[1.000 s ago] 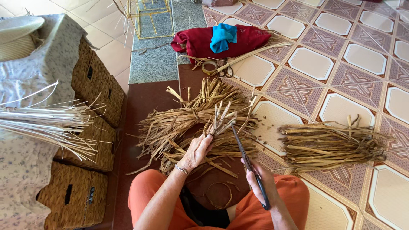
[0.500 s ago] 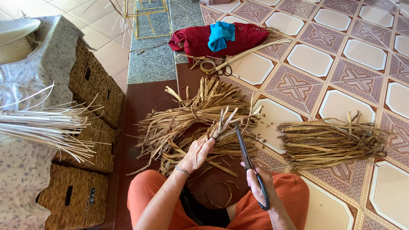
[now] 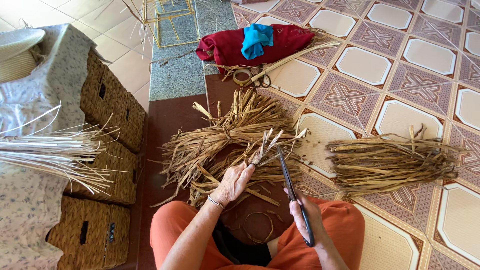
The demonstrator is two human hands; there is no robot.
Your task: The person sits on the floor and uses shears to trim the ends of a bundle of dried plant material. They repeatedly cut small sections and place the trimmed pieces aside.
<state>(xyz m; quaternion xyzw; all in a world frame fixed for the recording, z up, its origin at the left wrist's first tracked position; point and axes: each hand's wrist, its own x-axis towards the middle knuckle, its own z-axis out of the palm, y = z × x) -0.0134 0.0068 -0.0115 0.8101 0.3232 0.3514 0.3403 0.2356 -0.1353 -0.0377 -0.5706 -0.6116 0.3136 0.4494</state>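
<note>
Two hands busy, frame centre: left hand (image 3: 234,181) clamped on dried strips (image 3: 262,152), right hand (image 3: 306,216) wrapped on scissors (image 3: 290,181), blades nudged closer vs 0.5 s ago.

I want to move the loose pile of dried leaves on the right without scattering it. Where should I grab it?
Grip the loose dried-leaf bundle around its middle, from above. The strips lie flat, running left to right, untied and splaying at both ends, so a mid-length hold likely gathers most.

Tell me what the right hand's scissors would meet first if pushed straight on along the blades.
The right hand points the scissors up and slightly left. First in line, probably, are the strip ends gripped by the left hand; depth is unclear.
</note>
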